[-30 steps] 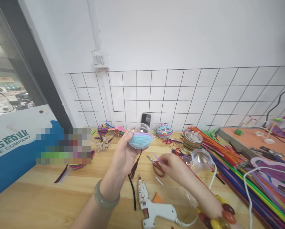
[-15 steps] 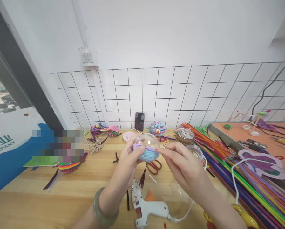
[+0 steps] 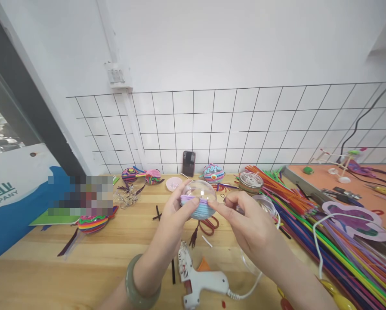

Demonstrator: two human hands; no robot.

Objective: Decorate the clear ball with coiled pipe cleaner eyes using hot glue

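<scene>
My left hand [image 3: 176, 209] is closed around a clear plastic ball [image 3: 201, 188] whose lower half is wrapped in light blue pipe cleaner [image 3: 202, 212]. A lilac pipe cleaner [image 3: 188, 197] runs along the upper edge of the blue, under my left thumb. The index fingertip of my right hand [image 3: 249, 217] presses at the lilac strip's right side, its other fingers curled; the strip's end is hidden there. A dark tassel [image 3: 193, 239] hangs below the ball. Behind and under it lie red-handled scissors [image 3: 211, 226], and nearer me a white glue gun [image 3: 201, 277].
Bundled pipe cleaners [image 3: 296, 206] fill the right side, beside an orange board [image 3: 350, 181]. A phone [image 3: 189, 163] leans on the back wall near a wrapped ball [image 3: 214, 173]. A round tin [image 3: 251, 181] stands to its right. At left sits a rainbow-striped piece [image 3: 93, 224].
My right hand came up from beside the scissors with a lilac strip and brought it to the ball. The ball was lowered slightly. Over the last half second, little has shifted.
</scene>
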